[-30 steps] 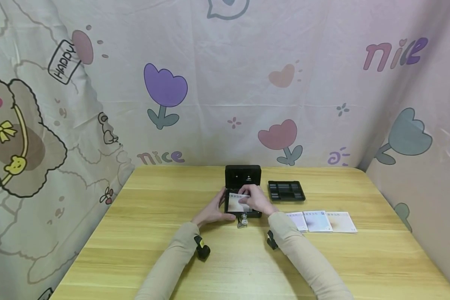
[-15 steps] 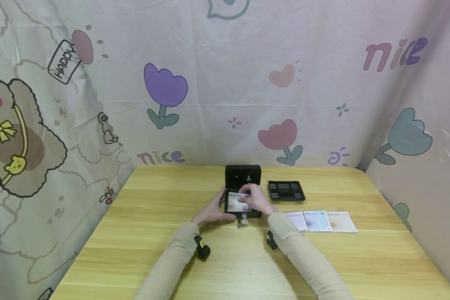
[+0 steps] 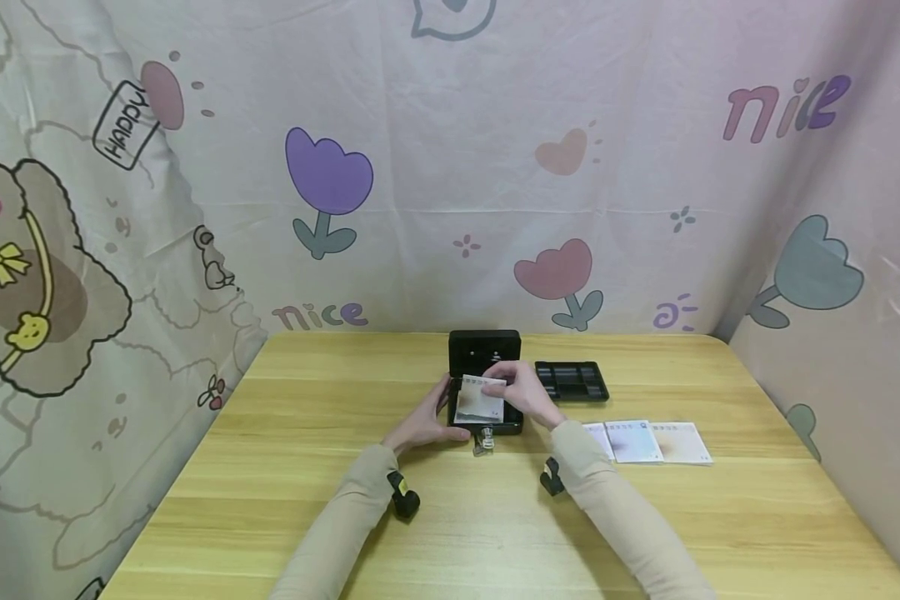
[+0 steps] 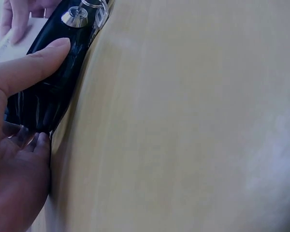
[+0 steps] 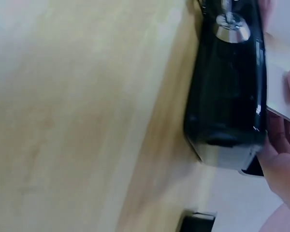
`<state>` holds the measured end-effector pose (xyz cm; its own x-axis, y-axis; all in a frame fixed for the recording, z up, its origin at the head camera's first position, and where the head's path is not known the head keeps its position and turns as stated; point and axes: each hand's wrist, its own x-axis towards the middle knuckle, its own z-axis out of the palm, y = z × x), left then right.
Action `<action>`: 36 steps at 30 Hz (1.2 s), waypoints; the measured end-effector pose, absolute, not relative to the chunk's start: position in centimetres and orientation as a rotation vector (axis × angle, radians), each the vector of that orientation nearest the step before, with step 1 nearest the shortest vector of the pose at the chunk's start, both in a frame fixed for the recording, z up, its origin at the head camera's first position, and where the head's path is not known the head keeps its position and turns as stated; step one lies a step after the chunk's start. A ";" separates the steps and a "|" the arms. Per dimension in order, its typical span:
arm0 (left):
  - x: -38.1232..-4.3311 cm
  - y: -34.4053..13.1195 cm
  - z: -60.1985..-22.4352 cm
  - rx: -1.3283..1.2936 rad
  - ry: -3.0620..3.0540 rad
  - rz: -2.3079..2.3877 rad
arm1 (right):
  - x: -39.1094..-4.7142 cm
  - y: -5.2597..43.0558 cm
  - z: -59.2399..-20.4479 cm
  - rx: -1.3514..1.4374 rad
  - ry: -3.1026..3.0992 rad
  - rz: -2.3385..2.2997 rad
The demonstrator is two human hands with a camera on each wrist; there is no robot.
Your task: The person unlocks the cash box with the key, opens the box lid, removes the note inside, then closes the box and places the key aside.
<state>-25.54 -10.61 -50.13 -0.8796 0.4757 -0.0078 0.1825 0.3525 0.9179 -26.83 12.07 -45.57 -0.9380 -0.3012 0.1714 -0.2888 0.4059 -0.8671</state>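
Observation:
A small black cash box (image 3: 512,429) stands with its lid (image 3: 484,343) raised, and keys (image 3: 487,439) hang from its front lock. My left hand (image 3: 422,423) grips the box's front left corner, thumb (image 4: 41,63) on the front face and fingers round the side. Over the box opening, my right hand (image 3: 523,392) pinches a pale printed paper slip (image 3: 476,402) by its upper right edge. The slip tilts, far edge raised. More paper shows just beneath its near edge. In the right wrist view, the slip (image 5: 279,79) appears behind the box's front wall.
A black compartment tray (image 3: 573,382) lies right of the box. Nearer and further right, pale printed slips lie in a row: a lilac one (image 3: 598,435) partly behind the right sleeve, a blue one (image 3: 633,442) and a tan one (image 3: 681,442). A patterned cloth (image 3: 450,167) hangs behind the table.
My right hand has moved slightly up and right, lifting the slip's far edge, so the slip now tilts where it lay flatter inside the box. My left hand stays on the box.

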 end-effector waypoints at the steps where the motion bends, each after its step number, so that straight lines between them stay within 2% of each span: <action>1: -25.6 -10.6 -50.1 0.595 2.350 1.537 | -26.7 12.3 -45.4 -0.535 2.602 -1.635; 7: -25.6 -10.7 -50.1 0.583 2.363 1.525 | -26.2 13.4 -44.5 -0.456 2.521 -1.723; 21: -25.4 -10.7 -50.1 0.549 2.377 1.501 | -24.6 16.7 -42.9 -0.498 2.485 -1.765; 36: -25.2 -10.5 -49.8 0.507 2.376 1.486 | -22.2 24.7 -42.4 -0.551 2.534 -1.674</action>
